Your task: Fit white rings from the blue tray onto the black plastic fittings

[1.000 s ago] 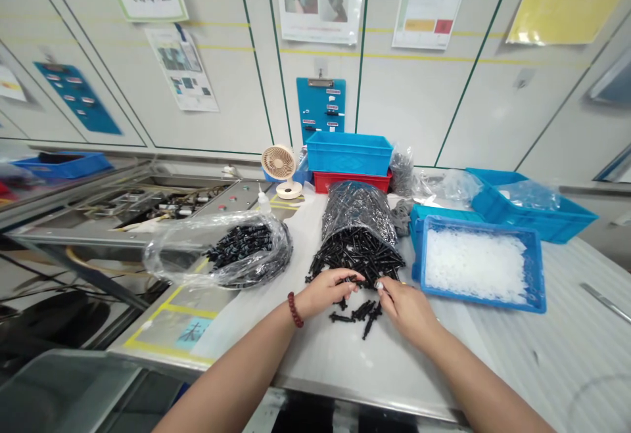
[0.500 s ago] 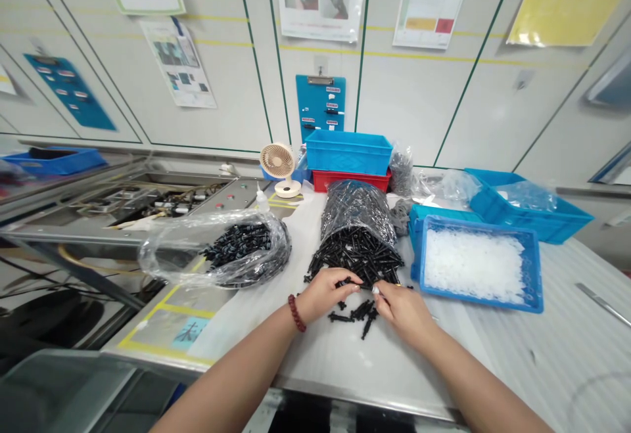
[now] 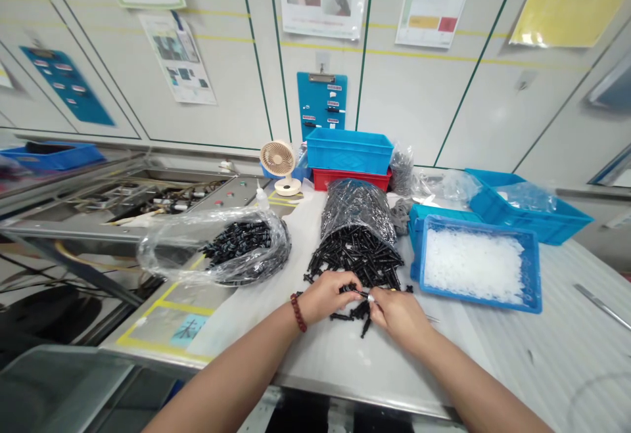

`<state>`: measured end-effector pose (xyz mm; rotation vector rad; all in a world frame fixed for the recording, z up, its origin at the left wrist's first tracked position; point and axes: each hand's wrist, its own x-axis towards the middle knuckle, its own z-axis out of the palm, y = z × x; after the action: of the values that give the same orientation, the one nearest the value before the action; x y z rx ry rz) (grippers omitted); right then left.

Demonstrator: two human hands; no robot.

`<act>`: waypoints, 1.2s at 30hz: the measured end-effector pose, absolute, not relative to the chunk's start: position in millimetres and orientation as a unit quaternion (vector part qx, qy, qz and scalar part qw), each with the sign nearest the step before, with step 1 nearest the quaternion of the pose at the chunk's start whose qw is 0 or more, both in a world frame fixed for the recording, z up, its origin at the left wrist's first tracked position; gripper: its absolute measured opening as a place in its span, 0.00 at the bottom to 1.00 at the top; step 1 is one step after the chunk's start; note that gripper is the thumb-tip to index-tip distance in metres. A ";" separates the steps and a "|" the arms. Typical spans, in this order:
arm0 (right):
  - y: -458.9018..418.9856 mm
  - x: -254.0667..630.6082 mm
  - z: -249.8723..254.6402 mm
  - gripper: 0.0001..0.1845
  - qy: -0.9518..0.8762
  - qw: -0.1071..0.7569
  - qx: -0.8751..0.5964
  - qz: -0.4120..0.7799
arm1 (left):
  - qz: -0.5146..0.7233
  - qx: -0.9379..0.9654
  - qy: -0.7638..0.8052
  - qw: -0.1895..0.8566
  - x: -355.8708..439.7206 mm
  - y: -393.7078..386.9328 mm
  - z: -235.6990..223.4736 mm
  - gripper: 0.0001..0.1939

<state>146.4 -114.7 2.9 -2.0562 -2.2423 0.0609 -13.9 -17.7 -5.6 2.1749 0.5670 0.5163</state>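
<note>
My left hand (image 3: pixel 329 296), with a beaded bracelet (image 3: pixel 298 312) at the wrist, is closed around a slim black plastic fitting (image 3: pixel 349 288) that points toward the right hand. My right hand (image 3: pixel 398 313) is pinched at the fitting's right end on a small pale piece (image 3: pixel 371 297), too small to make out. A thin metal tip (image 3: pixel 432 319) shows beside this hand; whether it is held cannot be seen. Several loose black fittings (image 3: pixel 365 326) lie below the hands. Just behind, more black fittings (image 3: pixel 357 252) spill from a clear plastic bag (image 3: pixel 357 200).
To the left lies an open clear bag (image 3: pixel 167 249) of black parts. On the right, a blue bin (image 3: pixel 535 275) holds small translucent white pieces (image 3: pixel 473 259). A metal strip (image 3: pixel 601 305) lies at far right. Behind are a fan (image 3: pixel 279 160) and stacked blue (image 3: pixel 349 152) and red bins (image 3: pixel 350 181).
Both hands have shifted slightly toward me and closer together. The black fitting in the left hand now meets the right fingertips.
</note>
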 end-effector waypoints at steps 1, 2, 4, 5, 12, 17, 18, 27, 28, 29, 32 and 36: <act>-114.6 146.3 2.7 0.07 -0.735 0.047 -0.676 0.020 | 0.203 0.864 0.222 0.403 -13.9 -17.6 -6.2 0.04; -114.5 146.1 2.5 0.07 -0.734 0.046 -0.677 0.021 | 0.204 0.869 0.218 0.394 -13.9 -17.4 -6.8 0.04; -114.6 145.8 2.5 0.07 -0.734 0.046 -0.677 0.021 | 0.210 0.886 0.209 0.357 -14.0 -17.1 -7.9 0.03; -114.6 145.6 2.8 0.07 -0.734 0.046 -0.677 0.021 | 0.213 0.896 0.202 0.334 -14.0 -17.0 -8.2 0.03; -115.1 144.1 2.5 0.07 -0.736 0.045 -0.676 0.019 | 0.211 0.885 0.204 0.360 -13.3 -20.2 -7.2 0.03; -114.0 143.5 -2.8 0.08 -0.748 0.062 -0.661 0.024 | 0.182 0.848 0.222 0.446 -12.2 -25.7 -3.1 0.03; -113.8 143.5 -3.2 0.08 -0.747 0.062 -0.661 0.024 | 0.183 0.851 0.224 0.439 -12.1 -26.2 -2.6 0.03; -114.1 145.5 2.0 0.10 -0.733 0.062 -0.677 0.024 | 0.185 0.870 0.220 0.401 -13.7 -24.7 -4.4 0.05; -114.1 145.7 2.5 0.10 -0.733 0.065 -0.676 0.028 | 0.186 0.871 0.219 0.398 -13.8 -23.9 -5.1 0.05; -114.1 146.0 3.0 0.11 -0.735 0.069 -0.674 0.032 | 0.188 0.874 0.214 0.393 -13.9 -23.1 -5.9 0.06; -113.7 146.9 2.8 0.10 -0.743 0.077 -0.663 0.041 | 0.211 0.888 0.183 0.366 -13.4 -20.1 -8.9 0.08; -112.9 148.0 1.3 0.08 -0.754 0.078 -0.651 0.048 | 0.238 0.904 0.155 0.319 -12.1 -18.0 -11.4 0.10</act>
<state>148.0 -112.9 1.3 -1.9485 -2.2572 0.1437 -12.1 -18.0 -11.4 2.3780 0.4066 0.6254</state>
